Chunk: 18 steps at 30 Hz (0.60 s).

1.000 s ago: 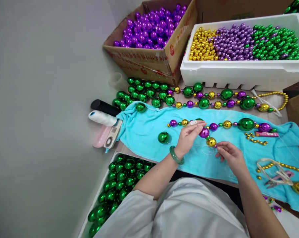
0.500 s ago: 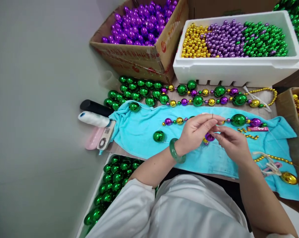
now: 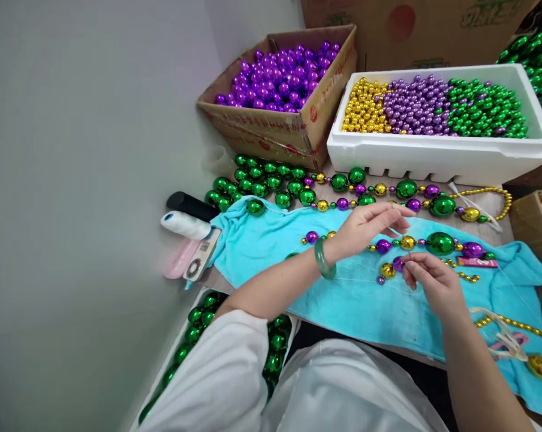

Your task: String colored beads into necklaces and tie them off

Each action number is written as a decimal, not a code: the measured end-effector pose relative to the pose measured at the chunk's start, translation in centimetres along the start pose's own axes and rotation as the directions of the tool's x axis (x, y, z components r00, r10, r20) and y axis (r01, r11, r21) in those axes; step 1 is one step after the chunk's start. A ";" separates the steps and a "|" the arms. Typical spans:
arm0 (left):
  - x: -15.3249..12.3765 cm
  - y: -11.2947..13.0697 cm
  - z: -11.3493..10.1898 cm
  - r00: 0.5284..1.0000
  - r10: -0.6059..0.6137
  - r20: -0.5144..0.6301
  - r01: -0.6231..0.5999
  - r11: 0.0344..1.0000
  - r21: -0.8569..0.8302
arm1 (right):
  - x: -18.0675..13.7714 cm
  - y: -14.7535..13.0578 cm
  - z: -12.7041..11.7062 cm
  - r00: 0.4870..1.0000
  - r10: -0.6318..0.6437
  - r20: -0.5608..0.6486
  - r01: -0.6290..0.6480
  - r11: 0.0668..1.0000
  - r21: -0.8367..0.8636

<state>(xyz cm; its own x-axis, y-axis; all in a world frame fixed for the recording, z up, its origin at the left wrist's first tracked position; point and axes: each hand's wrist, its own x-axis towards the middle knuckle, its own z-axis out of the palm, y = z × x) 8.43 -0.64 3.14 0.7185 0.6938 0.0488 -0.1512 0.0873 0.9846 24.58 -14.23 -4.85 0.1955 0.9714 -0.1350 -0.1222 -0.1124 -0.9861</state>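
My left hand (image 3: 373, 227), with a green bangle (image 3: 325, 259) at the wrist, hovers over the bead strand with fingers stretched out and nothing visible in them. My right hand (image 3: 433, 281) is lower and to the right, thumb and forefinger pinched on a fine clear thread beside a purple bead (image 3: 397, 264). A gold bead (image 3: 388, 270) and a small purple bead (image 3: 381, 280) lie just left of those fingertips. Behind them a strand with a large green bead (image 3: 440, 243) stretches across the turquoise towel (image 3: 343, 306), partly hidden by my left hand and forearm.
Finished-looking bead strands (image 3: 406, 189) lie behind the towel. Further back stand a cardboard box (image 3: 262, 129) of purple beads and a white foam box (image 3: 437, 157) of small gold, purple and green beads. Large green beads (image 3: 275, 183) cluster at left, near a black-handled object (image 3: 192, 206).
My hands have separated: the left has lifted away with its fingers stretched out, while the right stays low by the purple bead. The view has tilted up somewhat.
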 end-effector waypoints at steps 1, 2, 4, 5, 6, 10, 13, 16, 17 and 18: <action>1.2 0.6 -1.5 0.996 -0.005 0.088 -0.007 0.989 0.145 | -0.1 0.0 -0.4 1.000 -0.015 -0.020 0.014 1.000 -0.022; 2.8 1.2 -3.2 0.991 -0.012 0.130 -0.028 0.953 0.302 | -0.3 0.0 -0.7 0.998 -0.031 -0.054 0.028 0.999 -0.045; 6.8 2.4 -7.3 0.997 0.076 -0.013 -0.053 0.804 0.592 | -0.4 -0.1 -1.3 0.988 -0.059 -0.142 0.046 0.994 -0.095; 9.0 2.8 -9.3 0.983 0.146 -0.112 -0.025 0.710 0.704 | -0.5 -0.2 -1.5 0.981 -0.068 -0.180 0.047 0.992 -0.119; 11.2 3.0 -11.2 0.965 0.191 -0.182 0.028 0.612 0.790 | -0.5 -0.2 -1.6 0.976 -0.074 -0.207 0.046 0.990 -0.137; 17.9 2.9 -15.7 0.931 0.160 -0.328 0.282 0.256 0.925 | -0.6 0.0 -1.8 0.973 -0.090 -0.213 0.055 0.985 -0.166; 20.6 2.7 -15.9 0.927 0.040 -0.372 0.369 0.070 0.927 | -0.9 0.4 -2.0 0.977 -0.098 -0.189 0.070 0.986 -0.153; 22.4 2.6 -15.4 0.931 -0.010 -0.365 0.365 -0.009 0.931 | -1.3 0.7 -2.2 0.977 -0.081 -0.196 0.057 0.991 -0.124; 23.0 2.6 -15.2 0.930 -0.027 -0.366 0.365 -0.047 0.930 | -1.4 0.8 -2.3 0.976 -0.073 -0.204 0.049 0.992 -0.119; 23.6 2.6 -15.2 0.927 -0.051 -0.372 0.367 -0.092 0.926 | -1.5 0.7 -2.3 0.975 -0.068 -0.213 0.044 0.992 -0.116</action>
<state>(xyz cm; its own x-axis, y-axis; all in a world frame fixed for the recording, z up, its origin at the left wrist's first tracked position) 14.67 26.83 4.35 0.4208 0.9047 -0.0673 0.9060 -0.4153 0.0823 26.48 -16.26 -5.59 0.4059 0.9099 -0.0853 -0.0003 -0.0932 -0.9956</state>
